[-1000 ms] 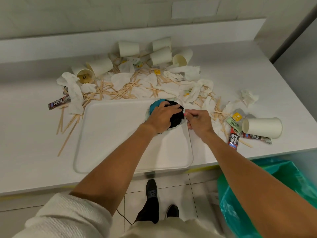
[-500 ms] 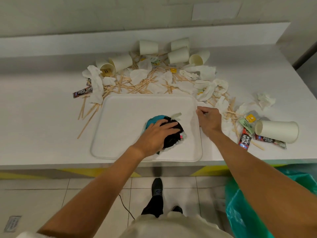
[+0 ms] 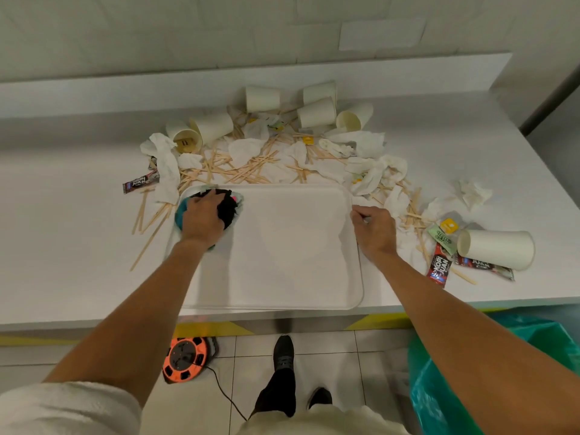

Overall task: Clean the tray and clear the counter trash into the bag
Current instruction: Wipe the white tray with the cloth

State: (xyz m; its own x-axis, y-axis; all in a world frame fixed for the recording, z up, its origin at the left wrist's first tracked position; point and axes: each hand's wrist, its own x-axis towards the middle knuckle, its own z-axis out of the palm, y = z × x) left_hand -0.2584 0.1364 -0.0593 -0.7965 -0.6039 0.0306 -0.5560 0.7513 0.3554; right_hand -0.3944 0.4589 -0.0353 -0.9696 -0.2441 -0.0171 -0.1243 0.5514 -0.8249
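While your left hand clutches the bunched black-and-teal cloth at the flat white plastic tray's ten o'clock corner, right hand pinching its three o'clock rim, overshooting could drag thin wooden stir sticks aboard.

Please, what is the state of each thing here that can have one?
left hand: holds the cloth, pressed on the tray's far left corner.
cloth: bunched under the left hand.
right hand: grips the tray's right rim.
tray: flat on the counter.
nearest paper cup: lying on its side.
napkins: crumpled.
green bag: open.
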